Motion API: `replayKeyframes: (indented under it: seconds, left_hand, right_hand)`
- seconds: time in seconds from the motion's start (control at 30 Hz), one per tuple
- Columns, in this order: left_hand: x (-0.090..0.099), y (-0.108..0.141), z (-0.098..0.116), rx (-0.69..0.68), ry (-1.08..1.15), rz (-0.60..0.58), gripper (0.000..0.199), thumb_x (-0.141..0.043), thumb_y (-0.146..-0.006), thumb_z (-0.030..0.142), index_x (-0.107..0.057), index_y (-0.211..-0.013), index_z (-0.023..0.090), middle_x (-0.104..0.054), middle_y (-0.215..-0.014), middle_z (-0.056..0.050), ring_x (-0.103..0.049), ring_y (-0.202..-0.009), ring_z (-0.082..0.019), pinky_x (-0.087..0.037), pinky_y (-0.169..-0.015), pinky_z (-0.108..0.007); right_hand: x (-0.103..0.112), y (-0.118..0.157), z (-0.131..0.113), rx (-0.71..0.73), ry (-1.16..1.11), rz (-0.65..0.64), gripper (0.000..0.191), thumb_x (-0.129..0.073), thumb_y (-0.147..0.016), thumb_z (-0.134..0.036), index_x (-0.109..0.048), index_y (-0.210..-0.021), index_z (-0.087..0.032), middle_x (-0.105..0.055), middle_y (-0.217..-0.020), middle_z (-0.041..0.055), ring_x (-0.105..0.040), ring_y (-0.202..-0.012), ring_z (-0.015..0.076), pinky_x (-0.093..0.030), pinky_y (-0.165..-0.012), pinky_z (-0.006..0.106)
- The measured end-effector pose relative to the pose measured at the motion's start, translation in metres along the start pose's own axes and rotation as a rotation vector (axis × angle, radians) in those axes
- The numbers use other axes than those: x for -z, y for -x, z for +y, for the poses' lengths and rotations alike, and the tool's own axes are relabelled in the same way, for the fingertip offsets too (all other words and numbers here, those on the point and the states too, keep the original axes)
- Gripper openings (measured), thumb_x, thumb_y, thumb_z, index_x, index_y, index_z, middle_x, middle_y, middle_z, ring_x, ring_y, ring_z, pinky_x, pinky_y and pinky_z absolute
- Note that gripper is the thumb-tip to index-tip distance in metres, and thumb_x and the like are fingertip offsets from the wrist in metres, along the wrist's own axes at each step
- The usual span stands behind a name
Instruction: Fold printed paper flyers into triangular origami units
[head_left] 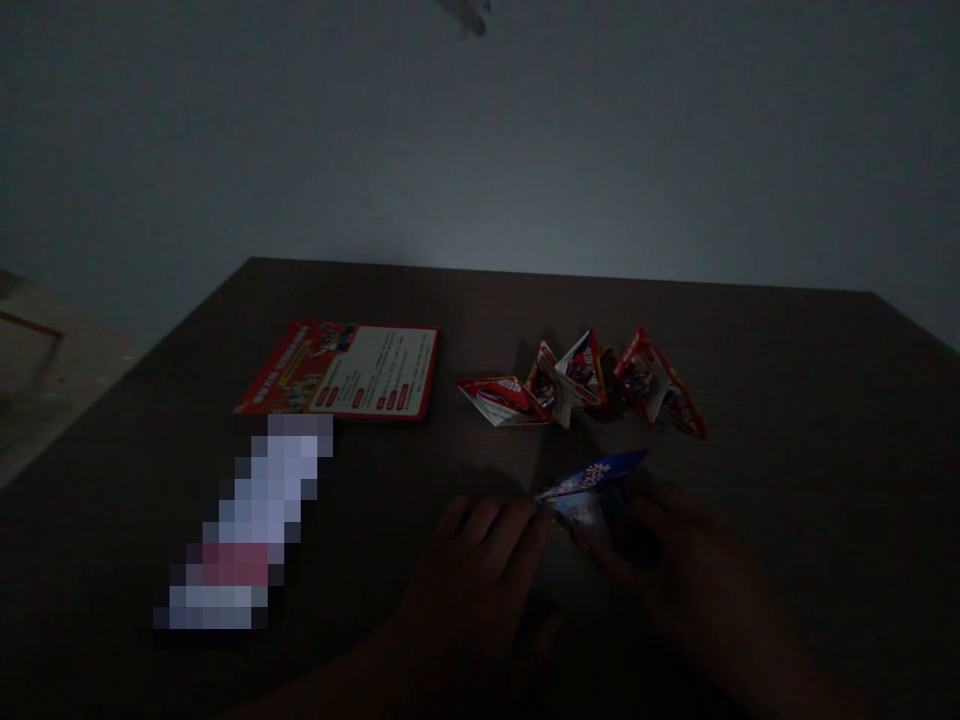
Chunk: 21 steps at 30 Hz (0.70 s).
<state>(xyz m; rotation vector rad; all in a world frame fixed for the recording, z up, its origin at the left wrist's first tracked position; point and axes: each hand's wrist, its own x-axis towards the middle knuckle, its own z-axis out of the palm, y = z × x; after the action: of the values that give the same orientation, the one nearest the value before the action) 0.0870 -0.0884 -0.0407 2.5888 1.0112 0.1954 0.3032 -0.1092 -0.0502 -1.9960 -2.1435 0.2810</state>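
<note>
A blue printed paper (592,482), folded to a point, is held between my two hands just above the near part of the table. My left hand (487,565) has its fingers bent together at the paper's left end and seems to pinch it there. On the other side, my right hand (686,565) is closed round the right part of the paper, thumb in front. Dim light hides the paper's lower folds and most of my thumbs. Just beyond, several folded red-and-white printed papers (506,398) stand in a row with pointed corners.
To the left lies a stack of red-and-white printed sheets (367,370). Nearer, a long pixelated object (255,520) rests slantwise; its kind is hidden. The dark table (465,295) meets a pale wall (480,150) at the back.
</note>
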Motion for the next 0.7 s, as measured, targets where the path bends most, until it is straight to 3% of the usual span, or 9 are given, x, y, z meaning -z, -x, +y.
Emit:
replayKeyframes:
  seconds: [0.17,0.3,0.5,0.63,0.7]
  left_hand:
    - [0.002,0.000,0.000,0.010,0.005,-0.024,0.055,-0.042,-0.090,0.047,-0.040,-0.136,0.018,-0.049,-0.135,-0.008,-0.045,-0.115,-0.028,-0.031,-0.096,-0.046]
    - [-0.002,-0.001,-0.002,0.014,-0.001,-0.016,0.056,-0.040,-0.091,0.049,-0.038,-0.137,0.018,-0.048,-0.136,-0.007,-0.044,-0.115,-0.028,-0.030,-0.096,-0.046]
    - [-0.006,-0.001,-0.004,0.010,0.012,0.005,0.056,-0.042,-0.090,0.049,-0.038,-0.137,0.019,-0.049,-0.135,-0.007,-0.044,-0.114,-0.027,-0.030,-0.096,-0.046]
    - [-0.003,-0.001,-0.003,0.003,0.024,0.014,0.055,-0.045,-0.089,0.048,-0.040,-0.136,0.019,-0.049,-0.135,-0.007,-0.044,-0.114,-0.028,-0.031,-0.095,-0.047]
    - [-0.002,-0.002,-0.004,-0.012,0.032,0.009,0.055,-0.046,-0.088,0.047,-0.041,-0.134,0.018,-0.051,-0.133,-0.008,-0.046,-0.112,-0.028,-0.032,-0.095,-0.046]
  right_hand:
    - [0.003,0.005,0.007,-0.003,-0.021,-0.006,0.025,-0.064,-0.078,-0.045,-0.061,-0.068,-0.022,-0.063,-0.088,0.0048,-0.061,-0.077,0.0231,-0.048,-0.066,0.037]
    - [0.003,0.008,0.013,-0.032,-0.051,-0.054,0.023,-0.066,-0.076,-0.042,-0.059,-0.067,-0.022,-0.062,-0.080,0.0033,-0.060,-0.072,0.0224,-0.047,-0.065,0.038]
    - [0.001,0.010,0.033,-0.040,-0.164,-0.187,0.015,-0.064,-0.077,-0.035,-0.059,-0.071,-0.023,-0.062,-0.072,0.0010,-0.060,-0.064,0.0196,-0.045,-0.057,0.032]
    - [0.007,0.008,0.045,0.040,-0.277,-0.242,0.015,-0.069,-0.072,-0.027,-0.055,-0.068,-0.022,-0.063,-0.072,-0.0008,-0.061,-0.064,0.0173,-0.046,-0.056,0.028]
    - [0.012,0.005,0.047,0.041,-0.285,-0.183,0.021,-0.073,-0.069,-0.031,-0.053,-0.068,-0.022,-0.062,-0.068,-0.0020,-0.060,-0.060,0.0164,-0.046,-0.053,0.026]
